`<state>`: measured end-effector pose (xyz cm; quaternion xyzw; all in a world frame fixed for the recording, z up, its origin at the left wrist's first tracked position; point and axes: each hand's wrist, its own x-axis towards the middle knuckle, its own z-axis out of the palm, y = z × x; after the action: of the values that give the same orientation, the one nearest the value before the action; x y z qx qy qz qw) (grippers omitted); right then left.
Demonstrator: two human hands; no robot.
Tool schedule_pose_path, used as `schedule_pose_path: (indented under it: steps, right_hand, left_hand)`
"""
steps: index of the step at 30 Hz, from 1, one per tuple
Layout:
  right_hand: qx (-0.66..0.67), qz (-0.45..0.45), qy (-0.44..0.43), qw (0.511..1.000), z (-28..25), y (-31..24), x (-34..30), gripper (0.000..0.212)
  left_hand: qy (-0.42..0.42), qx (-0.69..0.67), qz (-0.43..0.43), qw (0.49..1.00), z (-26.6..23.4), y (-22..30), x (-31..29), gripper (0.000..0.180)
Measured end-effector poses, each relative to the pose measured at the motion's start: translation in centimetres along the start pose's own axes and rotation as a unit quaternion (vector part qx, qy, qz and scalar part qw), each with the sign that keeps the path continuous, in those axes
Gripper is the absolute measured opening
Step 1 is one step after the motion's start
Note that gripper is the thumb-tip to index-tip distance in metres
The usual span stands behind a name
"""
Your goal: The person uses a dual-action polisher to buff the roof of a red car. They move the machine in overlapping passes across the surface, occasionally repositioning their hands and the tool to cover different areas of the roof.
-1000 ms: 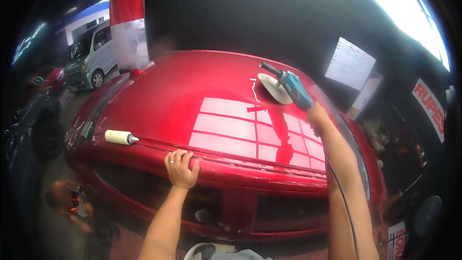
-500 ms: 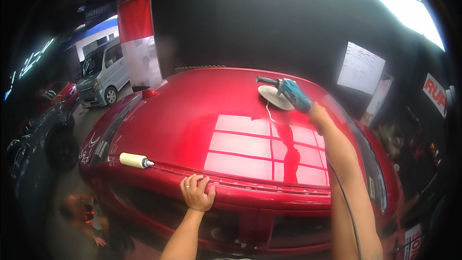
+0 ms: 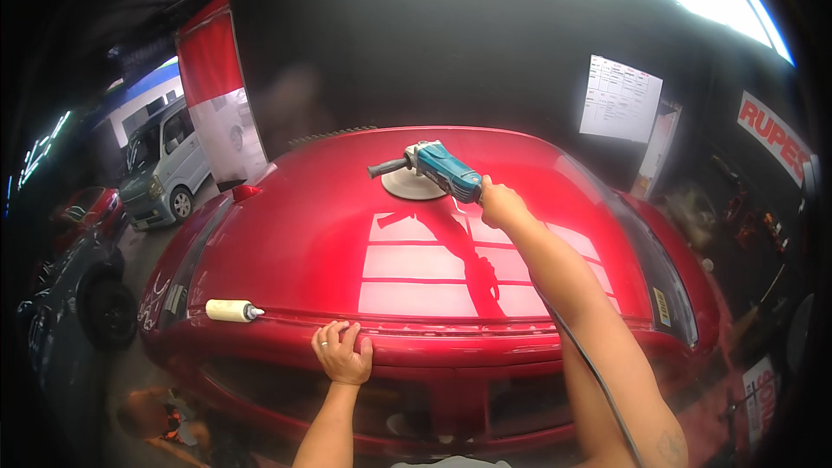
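Spread across the middle is the glossy red car roof. My right hand is wrapped round the rear handle of a teal polisher, whose white round pad lies flat on the far part of the roof. A black side handle sticks out to the polisher's left, with no hand on it. My left hand rests on the near roof edge, fingers spread, a ring on one finger. To its left, a cream squeeze bottle with a pointed nozzle lies on its side along the roof rail.
A power cord trails along my right forearm. Below left, another person crouches beside the car. A silver van stands beyond a red and white banner. On the dark wall hangs a white chart.
The polisher has moved left over the roof with my right hand, its pad now flatter on the paint. The white streak beside the pad is largely gone from sight. My left hand stays on the edge.
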<state>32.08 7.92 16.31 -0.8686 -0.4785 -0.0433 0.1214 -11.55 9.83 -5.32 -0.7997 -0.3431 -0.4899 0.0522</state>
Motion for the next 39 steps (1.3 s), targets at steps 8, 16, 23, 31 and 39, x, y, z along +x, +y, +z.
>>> schedule_pose_path:
  steps: [8,16,23,31,39]
  right_hand:
    - [-0.025,0.019,-0.013,0.999,-1.9,8.4,-7.9,0.062]
    - [-0.006,0.101,-0.007,0.995,-4.3,16.6,-16.0,0.065]
    - [0.027,0.152,0.005,0.988,-2.9,16.9,-10.1,0.067]
    - [0.090,0.162,-0.009,0.983,-1.2,12.8,-0.4,0.076]
    - [0.110,0.072,0.036,0.991,-0.5,5.1,0.8,0.084]
  left_hand:
    - [0.002,0.000,-0.001,1.000,-0.1,0.1,-0.3,0.044]
    - [-0.002,0.022,-0.006,1.000,0.0,0.6,0.0,0.044]
    - [-0.006,0.004,-0.009,1.000,0.4,0.4,0.0,0.042]
    - [0.001,-0.009,-0.013,1.000,0.2,0.3,0.0,0.038]
    - [-0.009,0.004,-0.015,1.000,0.1,-0.1,-0.3,0.041]
